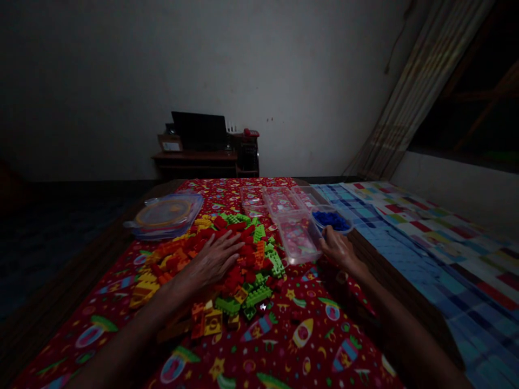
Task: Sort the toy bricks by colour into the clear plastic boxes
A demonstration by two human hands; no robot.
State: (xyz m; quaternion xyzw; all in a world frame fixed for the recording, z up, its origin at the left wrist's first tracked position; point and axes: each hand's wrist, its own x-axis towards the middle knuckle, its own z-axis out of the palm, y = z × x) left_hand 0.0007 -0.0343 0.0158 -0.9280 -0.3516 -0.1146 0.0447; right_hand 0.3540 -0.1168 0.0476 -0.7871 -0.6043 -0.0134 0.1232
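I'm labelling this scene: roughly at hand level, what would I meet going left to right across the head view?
Flat plastic lids → left hand → nearest see-through box → right hand → blue checked cloth → patchwork cloth.

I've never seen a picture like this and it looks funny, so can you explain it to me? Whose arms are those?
There's no robot here! It's a person using two bare hands. The camera sits on the person's head, looking forward and down, so you see almost what they see.

A red patterned cloth covers the table. On it lies a big heap of toy bricks: red, orange, yellow and green. The left hand rests flat on the heap, fingers spread, gripping nothing.

The right hand is curled beside a clear box and a round tub of blue pieces. I can't tell whether it's holding anything.
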